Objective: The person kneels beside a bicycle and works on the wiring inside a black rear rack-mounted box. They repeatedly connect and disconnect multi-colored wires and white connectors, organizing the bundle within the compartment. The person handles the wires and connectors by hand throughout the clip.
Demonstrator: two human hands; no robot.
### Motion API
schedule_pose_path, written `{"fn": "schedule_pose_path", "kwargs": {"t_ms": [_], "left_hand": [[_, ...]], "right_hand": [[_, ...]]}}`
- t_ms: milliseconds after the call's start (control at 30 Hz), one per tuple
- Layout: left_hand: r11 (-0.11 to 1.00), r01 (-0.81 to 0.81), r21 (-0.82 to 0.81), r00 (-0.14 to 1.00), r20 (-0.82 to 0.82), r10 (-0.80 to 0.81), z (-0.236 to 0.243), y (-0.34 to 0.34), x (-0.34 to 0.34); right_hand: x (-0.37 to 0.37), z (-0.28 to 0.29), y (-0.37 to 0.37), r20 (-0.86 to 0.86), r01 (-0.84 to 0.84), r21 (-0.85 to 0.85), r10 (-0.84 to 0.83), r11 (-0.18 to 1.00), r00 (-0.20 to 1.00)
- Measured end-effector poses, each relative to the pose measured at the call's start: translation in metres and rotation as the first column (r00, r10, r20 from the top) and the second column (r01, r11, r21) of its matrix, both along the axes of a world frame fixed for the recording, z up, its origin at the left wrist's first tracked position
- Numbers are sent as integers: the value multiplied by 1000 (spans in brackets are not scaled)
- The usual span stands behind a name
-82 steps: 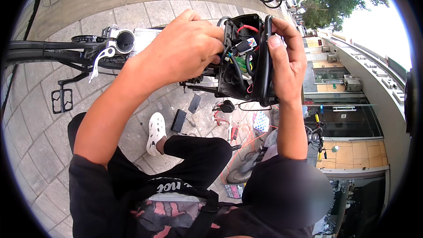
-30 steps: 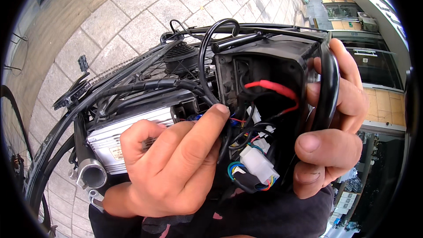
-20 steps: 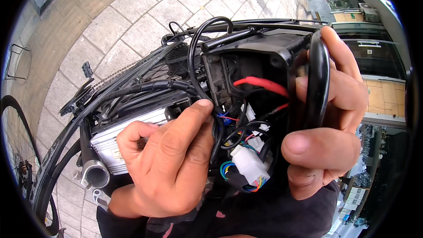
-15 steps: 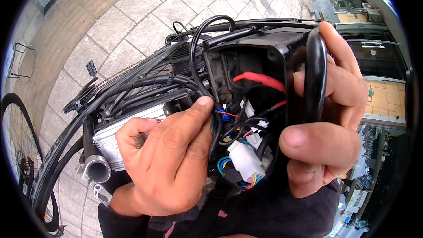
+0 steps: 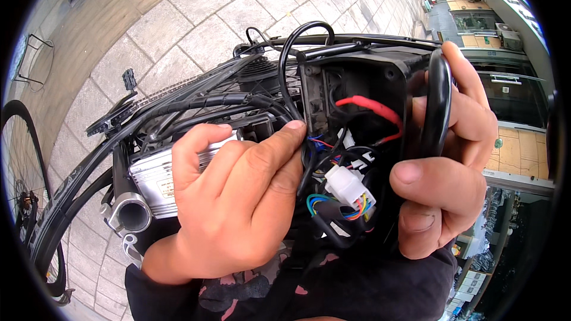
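Observation:
An open black plastic housing on a bicycle shows a thick red wire, a bundle of thin coloured wires and a white connector. My left hand rests on the wire bundle, its index fingertip pressed against black cables at the housing's left wall. My right hand grips the housing's right edge together with a thick black cable, thumb pointing at the white connector. A silver ribbed controller box lies under my left hand.
The bicycle's black frame tubes and cables run left from the housing, with a pedal and a tyre at the far left. Grey paving stones lie below. Building fronts stand at the right.
My view has come much closer to the housing than 2.7 s ago. Over the last second my left index finger slid slightly upward along the cables; my right hand keeps its grip.

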State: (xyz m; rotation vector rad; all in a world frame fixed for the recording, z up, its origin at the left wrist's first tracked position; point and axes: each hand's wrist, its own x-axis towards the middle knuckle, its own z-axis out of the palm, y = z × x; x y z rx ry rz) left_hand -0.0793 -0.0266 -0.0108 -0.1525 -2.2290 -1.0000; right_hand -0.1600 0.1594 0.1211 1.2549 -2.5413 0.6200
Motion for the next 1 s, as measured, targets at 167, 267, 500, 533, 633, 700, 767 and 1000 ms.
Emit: {"fn": "schedule_pose_path", "kwargs": {"t_ms": [167, 267, 500, 533, 633, 700, 767, 1000], "left_hand": [[1000, -8, 25, 1000, -2, 8, -1, 0, -2], [999, -23, 35, 1000, 3, 23, 2, 1, -3], [998, -8, 61, 993, -114, 15, -6, 3, -11], [997, -25, 70, 989, -143, 35, -9, 4, -13], [998, -33, 55, 986, -161, 41, -7, 6, -12], [998, -46, 51, 988, -146, 53, -9, 6, -10], [997, -63, 49, 988, -139, 70, -19, 3, -10], [998, -53, 34, 995, -88, 55, -22, 0, -18]], "right_hand": [[-4, -10, -6, -24, -21, -72, 19, 997, 1000], [0, -15, -10, -30, -16, -120, 13, 993, 999], [-22, 21, 3, -55, -250, 160, 261, 955, 964], [-26, 21, 2, -57, -282, 150, 293, 948, 954], [-18, 16, 3, -81, -287, 81, 293, 955, 953], [-1, 19, -6, -76, -252, 143, 265, 957, 961], [31, 17, -20, -134, -116, 242, 152, 963, 979], [55, -6, -35, -501, 161, 324, 25, 932, 865]]}}
